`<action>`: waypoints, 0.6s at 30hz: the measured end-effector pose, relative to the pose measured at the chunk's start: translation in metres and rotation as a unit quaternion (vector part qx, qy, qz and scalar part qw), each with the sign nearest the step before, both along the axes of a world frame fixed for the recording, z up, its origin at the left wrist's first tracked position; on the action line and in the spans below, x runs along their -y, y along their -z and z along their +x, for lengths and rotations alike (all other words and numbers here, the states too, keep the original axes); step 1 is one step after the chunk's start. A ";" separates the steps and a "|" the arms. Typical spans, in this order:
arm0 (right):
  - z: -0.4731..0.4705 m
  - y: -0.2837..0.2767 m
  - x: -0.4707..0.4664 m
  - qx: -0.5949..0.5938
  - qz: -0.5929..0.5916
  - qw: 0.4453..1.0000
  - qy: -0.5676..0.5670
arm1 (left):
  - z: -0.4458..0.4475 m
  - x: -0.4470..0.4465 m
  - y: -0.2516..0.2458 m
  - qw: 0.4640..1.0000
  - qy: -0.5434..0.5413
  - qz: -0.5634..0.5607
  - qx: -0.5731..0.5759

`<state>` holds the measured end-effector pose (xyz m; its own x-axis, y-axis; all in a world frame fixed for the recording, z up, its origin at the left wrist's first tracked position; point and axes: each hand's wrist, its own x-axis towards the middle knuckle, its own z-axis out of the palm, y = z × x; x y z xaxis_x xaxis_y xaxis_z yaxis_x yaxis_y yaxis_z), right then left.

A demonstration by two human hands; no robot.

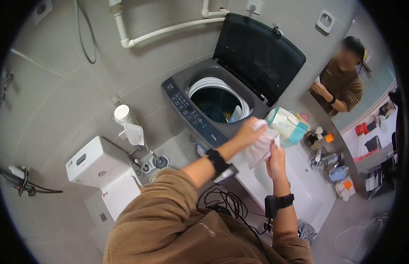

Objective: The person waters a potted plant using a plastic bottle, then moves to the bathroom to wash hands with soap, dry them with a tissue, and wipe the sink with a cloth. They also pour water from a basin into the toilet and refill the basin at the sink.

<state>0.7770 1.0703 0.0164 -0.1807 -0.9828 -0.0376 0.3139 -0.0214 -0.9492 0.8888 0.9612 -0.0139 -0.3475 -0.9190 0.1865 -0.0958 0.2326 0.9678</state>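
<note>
Both hands hold a thin white cloth or wipe above the near left edge of a white washbasin. My left hand grips its bunched upper part, and my right hand pinches its right side. Just beyond my hands, a soft white and teal pack rests at the basin's far end. Ahead to the left stands a grey top-loading washing machine with its dark lid raised. Dark fabric and a light blue piece show inside the drum.
Bottles and small items crowd around the tap on the basin's right side. A mirror hangs at the right. Black cables hang beside the basin. Left are a white toilet, a paper roll and brushes in holders.
</note>
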 end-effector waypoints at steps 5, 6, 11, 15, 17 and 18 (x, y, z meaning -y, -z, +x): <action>0.007 -0.052 0.037 -0.206 -0.045 0.975 -0.070 | 0.097 0.010 -0.018 0.989 0.048 0.040 -0.136; 0.014 -0.058 0.046 -0.210 -0.041 0.972 -0.094 | 0.110 0.009 -0.024 0.959 0.181 0.098 -0.194; 0.040 -0.067 0.078 -0.187 -0.006 0.974 -0.124 | 0.160 0.010 -0.044 0.943 0.255 0.188 -0.106; 0.064 -0.063 0.093 -0.463 -0.171 0.869 0.004 | 0.183 0.021 -0.051 0.972 0.095 0.203 -0.066; 0.095 -0.053 0.088 -0.512 -0.303 0.804 0.007 | 0.183 0.020 -0.053 0.947 0.103 0.243 -0.182; 0.110 -0.049 0.081 -0.540 -0.322 0.777 -0.036 | 0.183 0.018 -0.054 0.914 0.119 0.298 -0.249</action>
<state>0.8868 0.9895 0.0653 0.2920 -0.7441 0.6009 -0.6357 -0.6204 -0.4593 1.0722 0.9427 0.0402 -0.5589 -0.8186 -0.1328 0.3758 -0.3927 0.8394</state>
